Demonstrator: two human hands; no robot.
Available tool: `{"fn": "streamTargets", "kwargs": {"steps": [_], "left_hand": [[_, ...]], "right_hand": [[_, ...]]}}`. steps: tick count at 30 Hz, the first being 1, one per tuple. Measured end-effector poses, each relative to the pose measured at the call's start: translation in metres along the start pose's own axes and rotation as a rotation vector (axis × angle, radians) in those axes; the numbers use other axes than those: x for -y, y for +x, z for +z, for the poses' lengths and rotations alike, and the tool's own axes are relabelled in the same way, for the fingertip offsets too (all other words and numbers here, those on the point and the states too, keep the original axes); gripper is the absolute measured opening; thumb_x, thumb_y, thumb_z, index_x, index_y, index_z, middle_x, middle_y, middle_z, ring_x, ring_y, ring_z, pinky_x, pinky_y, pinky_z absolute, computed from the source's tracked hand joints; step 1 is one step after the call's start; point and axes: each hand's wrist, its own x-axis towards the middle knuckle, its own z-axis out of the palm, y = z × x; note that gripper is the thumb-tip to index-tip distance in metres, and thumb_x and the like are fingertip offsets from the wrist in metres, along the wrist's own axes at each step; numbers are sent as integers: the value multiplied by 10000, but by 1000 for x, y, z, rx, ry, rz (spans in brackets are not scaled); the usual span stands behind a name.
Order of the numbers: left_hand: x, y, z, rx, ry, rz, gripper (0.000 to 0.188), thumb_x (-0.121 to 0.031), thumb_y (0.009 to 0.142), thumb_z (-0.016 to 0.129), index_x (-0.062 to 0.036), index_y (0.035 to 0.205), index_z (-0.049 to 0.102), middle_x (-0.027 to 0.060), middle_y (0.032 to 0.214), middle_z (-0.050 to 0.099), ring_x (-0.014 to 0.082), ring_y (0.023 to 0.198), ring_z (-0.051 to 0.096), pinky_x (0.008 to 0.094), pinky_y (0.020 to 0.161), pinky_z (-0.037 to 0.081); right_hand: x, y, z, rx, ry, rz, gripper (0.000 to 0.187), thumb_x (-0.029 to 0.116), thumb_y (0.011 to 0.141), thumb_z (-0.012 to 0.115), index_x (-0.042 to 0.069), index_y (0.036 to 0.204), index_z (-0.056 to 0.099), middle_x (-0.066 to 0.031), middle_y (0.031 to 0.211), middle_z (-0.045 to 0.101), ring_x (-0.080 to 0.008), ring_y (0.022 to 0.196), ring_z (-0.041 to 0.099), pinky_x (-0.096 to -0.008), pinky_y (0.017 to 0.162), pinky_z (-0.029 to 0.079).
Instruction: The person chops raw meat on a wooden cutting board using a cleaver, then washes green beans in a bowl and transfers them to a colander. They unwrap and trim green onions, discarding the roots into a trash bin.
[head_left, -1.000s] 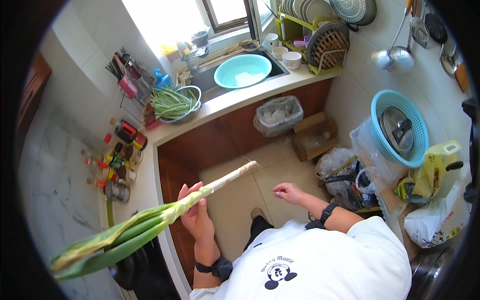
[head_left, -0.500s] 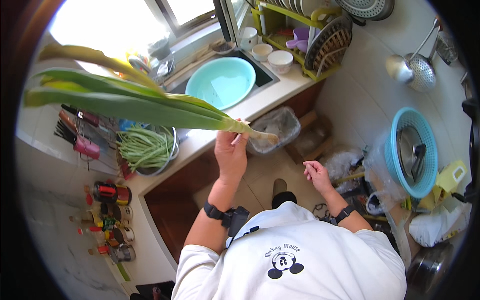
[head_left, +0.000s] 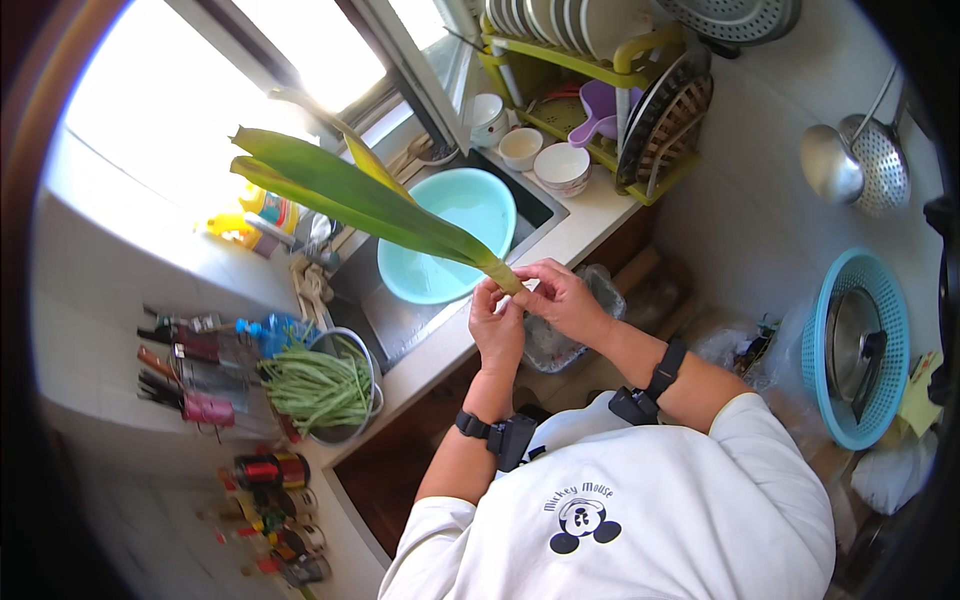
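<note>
A leek (head_left: 390, 218) with broad green leaves and a pale stem slants up and away to the left from my hands. Its leaves pass in front of a light-blue basin (head_left: 450, 205) in the sink. My left hand (head_left: 497, 325) is closed round the lower stem, fingers pinched. Against the same stem end, my right hand (head_left: 565, 300) presses its thumb and fingertips, close beside the left. The root end is mostly hidden by my fingers. Below and partly behind my right hand is a bin with a clear liner (head_left: 560, 345).
Left of the sink stands a metal pot of long green beans (head_left: 320, 385), beside a knife rack (head_left: 195, 375). Bottles and jars (head_left: 275, 510) line the left counter. Bowls (head_left: 562, 168) and a green dish rack (head_left: 600, 70) stand right of the sink; a blue colander (head_left: 860, 350) is at right.
My right hand has come up from low on the right to the leek's stem. The leek now points more steeply away, and the view has shifted.
</note>
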Motion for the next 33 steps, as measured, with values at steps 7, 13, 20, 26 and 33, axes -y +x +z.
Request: {"fn": "streamTargets", "kwargs": {"steps": [7,13,20,26,33], "left_hand": [[1,29,14,21,79,-30,296,-54,778,775,-75,1015,598,-7,974,645,113,884,590,266,814,484],[12,40,3,93,147,20,372,-44,766,783,-70,1072,575,-14,970,621,119,896,575,278,841,476],[3,37,-3,176,-1,-33,414,-143,911,683,-75,1263,475,-4,937,596,88,835,558,202,724,468],[2,42,-16,188,-31,-240,283,-290,983,593,-117,1202,546,-10,1083,569,109,1005,603,283,816,546],[-14,30,-1,95,-178,-213,200,-197,957,646,-96,1098,547,-25,866,609,53,751,548,206,647,437]], "right_hand": [[-18,27,-6,-74,-7,72,251,188,861,731,38,1060,704,-30,917,629,-92,722,582,-234,669,488],[-27,37,-10,7,-66,-22,265,166,909,664,52,1147,690,-53,943,642,-166,838,626,-270,751,502],[-37,43,-12,94,-94,-65,276,201,917,663,53,1148,690,-73,964,646,-164,841,624,-279,764,506],[-38,32,-6,6,-86,78,283,246,891,697,25,1067,696,-85,957,644,-163,757,631,-284,702,521],[-17,15,7,-93,-227,58,196,199,844,699,31,943,703,-111,873,626,-222,718,631,-327,672,530]]}}
